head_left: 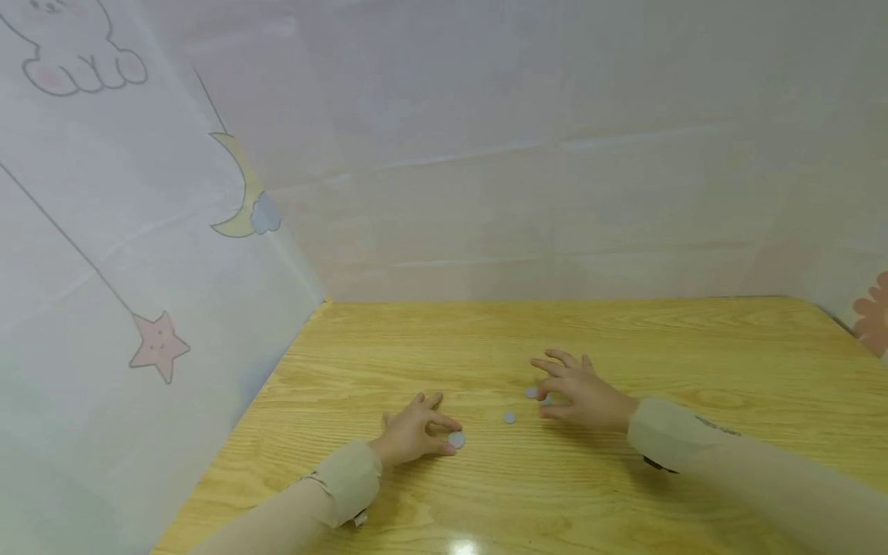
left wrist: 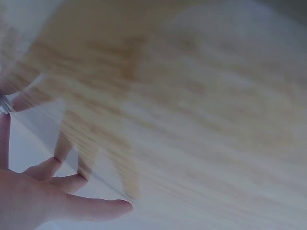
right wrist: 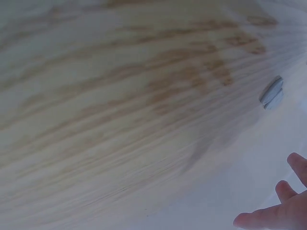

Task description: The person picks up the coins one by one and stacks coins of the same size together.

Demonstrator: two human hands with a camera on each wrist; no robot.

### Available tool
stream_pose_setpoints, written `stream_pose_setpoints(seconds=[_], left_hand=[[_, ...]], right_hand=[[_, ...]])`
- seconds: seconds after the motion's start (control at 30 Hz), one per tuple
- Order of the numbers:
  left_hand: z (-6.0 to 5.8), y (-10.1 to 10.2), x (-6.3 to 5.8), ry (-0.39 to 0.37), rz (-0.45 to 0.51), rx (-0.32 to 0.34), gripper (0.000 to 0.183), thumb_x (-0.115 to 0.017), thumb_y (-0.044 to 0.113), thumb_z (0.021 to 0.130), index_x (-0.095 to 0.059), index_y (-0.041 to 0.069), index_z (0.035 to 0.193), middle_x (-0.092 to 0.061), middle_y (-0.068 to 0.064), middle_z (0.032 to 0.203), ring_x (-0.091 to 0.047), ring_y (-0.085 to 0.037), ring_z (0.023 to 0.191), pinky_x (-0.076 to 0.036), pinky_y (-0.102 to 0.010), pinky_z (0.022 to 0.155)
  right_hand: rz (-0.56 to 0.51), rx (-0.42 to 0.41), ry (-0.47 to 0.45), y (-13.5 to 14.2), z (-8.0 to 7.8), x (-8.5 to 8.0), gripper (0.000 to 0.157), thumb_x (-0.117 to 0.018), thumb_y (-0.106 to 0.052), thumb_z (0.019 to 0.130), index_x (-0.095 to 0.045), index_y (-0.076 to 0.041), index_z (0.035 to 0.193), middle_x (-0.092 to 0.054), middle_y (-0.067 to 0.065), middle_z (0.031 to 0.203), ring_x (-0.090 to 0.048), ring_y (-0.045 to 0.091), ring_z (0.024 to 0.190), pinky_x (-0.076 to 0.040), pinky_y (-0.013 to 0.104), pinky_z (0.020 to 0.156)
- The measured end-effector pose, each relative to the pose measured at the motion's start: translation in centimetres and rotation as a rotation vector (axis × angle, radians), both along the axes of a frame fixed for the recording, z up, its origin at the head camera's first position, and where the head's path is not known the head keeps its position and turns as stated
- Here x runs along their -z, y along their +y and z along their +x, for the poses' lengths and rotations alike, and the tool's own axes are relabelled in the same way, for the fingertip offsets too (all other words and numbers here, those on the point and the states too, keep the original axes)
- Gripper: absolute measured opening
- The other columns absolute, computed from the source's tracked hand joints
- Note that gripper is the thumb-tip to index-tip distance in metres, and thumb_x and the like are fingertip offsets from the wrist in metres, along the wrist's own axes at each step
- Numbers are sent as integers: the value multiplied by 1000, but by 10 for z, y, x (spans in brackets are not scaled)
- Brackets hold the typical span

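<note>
My left hand (head_left: 414,433) is low over the wooden table, and its thumb and forefinger pinch a flat grey disc (head_left: 455,439). The other fingers spread outward. At the left edge of the left wrist view, a grey piece (left wrist: 5,104) shows by the fingertips. To the right, my right hand (head_left: 579,395) reaches over the table with fingers spread. One grey disc (head_left: 546,400) lies between its thumb and forefinger, partly covered; a second disc (head_left: 531,392) is just left of the fingertips. Grey discs (right wrist: 272,92) show above the fingers in the right wrist view.
Between the hands another grey disc (head_left: 509,417) lies on the wooden table (head_left: 416,339). A pale printed cloth (head_left: 444,193) hangs behind the table and along its left side. Loose beige sleeves (head_left: 666,432) cover both wrists.
</note>
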State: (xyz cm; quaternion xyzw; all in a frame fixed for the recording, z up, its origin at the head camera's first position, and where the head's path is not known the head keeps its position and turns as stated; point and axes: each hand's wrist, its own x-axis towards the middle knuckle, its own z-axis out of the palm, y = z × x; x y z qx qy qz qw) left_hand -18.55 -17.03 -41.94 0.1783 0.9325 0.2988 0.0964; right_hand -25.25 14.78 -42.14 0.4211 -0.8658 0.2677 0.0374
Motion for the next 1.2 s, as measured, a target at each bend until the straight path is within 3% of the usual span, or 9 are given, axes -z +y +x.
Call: stream_pose_setpoints(seconds=[0.57, 1.2], left_hand=[[3, 0, 0, 14, -8, 4, 36, -79, 26, 77, -73, 14, 110, -33, -29, 149, -18, -61, 135, 0, -90, 77], [-1, -1, -2, -23, 3, 15, 39, -79, 28, 77, -72, 15, 113, -32, -27, 151, -15, -59, 137, 3, -89, 80]], right_hand=[[17, 45, 12, 15, 7, -6, 14, -77, -16, 83, -67, -17, 92, -44, 30, 141, -25, 54, 133, -9, 87, 85], [56, 62, 52, 27, 4, 5, 22, -81, -19, 77, -73, -13, 97, -46, 29, 140, -26, 55, 131, -12, 88, 82]])
